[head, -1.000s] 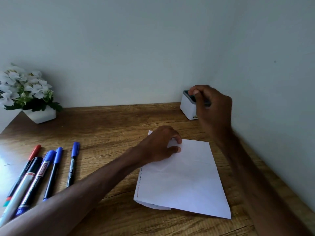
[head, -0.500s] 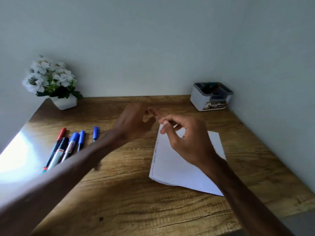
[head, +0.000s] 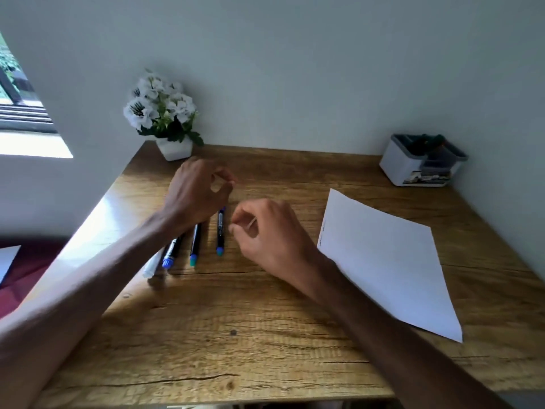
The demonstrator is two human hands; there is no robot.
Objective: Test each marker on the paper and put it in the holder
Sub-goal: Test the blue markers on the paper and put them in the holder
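Fig. Head view of the marker-testing set-up; all positions given rel. to the paper.

The paper (head: 383, 261) is a white sheet lying flat on the wooden surface (head: 265, 335), skewed, w/ faint pen marks along its left edge. Left of the paper we see four markers lying roughly parallel, butt ends toward the viewer:
- The marker nearest the paper (head: 220, 231) has a dark barrel w/ printing and a blue end.
- The second marker (head: 195, 245) has a dark barrel and a teal end.
- The third marker (head: 170, 253) has a dark barrel w/ white print and a blue end.
- The white-barrelled marker (head: 152, 265) is farthest from the paper.

Their upper parts are hidden by the left forearm.

The right hand (head: 265, 234) is between the paper and the nearest marker, fingers loosely curled, holding nothing. The left hand (head: 200, 193) is above the markers' far ends, thumb and forefinger nearly meeting, also empty.

The holder (head: 395, 166) sits beyond the paper's far right corner. It is a white box w/ grey rim and several compartments; its dark contents are too blurred to identify. A potted plant (head: 174, 149) w/ white flowers stands far left of the paper, by the wall.
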